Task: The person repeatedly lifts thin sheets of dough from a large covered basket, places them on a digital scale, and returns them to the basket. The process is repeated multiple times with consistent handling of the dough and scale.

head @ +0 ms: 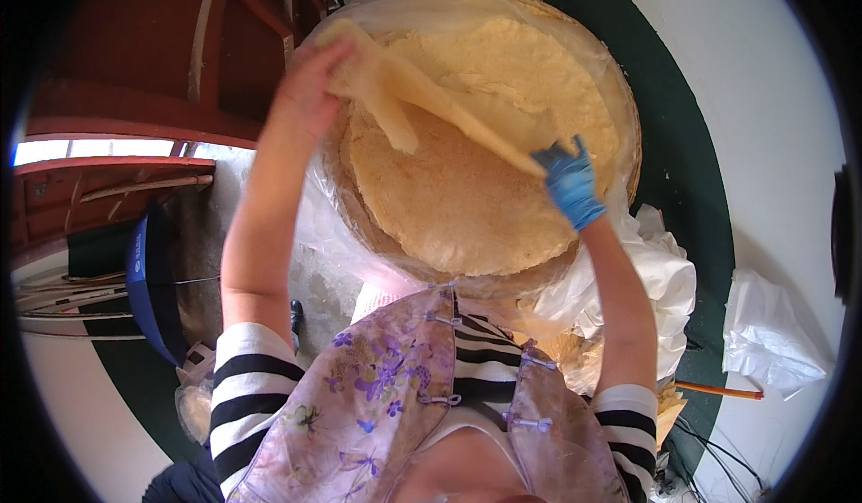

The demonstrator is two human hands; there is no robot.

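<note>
A thin, pale-yellow flatbread sheet [431, 96] is raised and folded over, stretched between my two hands. My left hand [313, 86], bare and blurred, grips its far left end, and a loose flap dangles below. At the sheet's right edge, my right hand [572, 183] wears a blue glove and pinches it, some fingers sticking out. Underneath lies a stack of similar round flatbreads [465, 200], browner on the near part. The stack rests on a large round tray [633, 139] lined with clear plastic film [377, 5].
White plastic sheeting [663, 281] bunches at the tray's right, with a white plastic bag [768, 335] by the wall. An orange stick [720, 390] and dark cables [720, 446] lie at lower right. To the left are a blue umbrella [145, 287] and red wooden furniture [148, 109].
</note>
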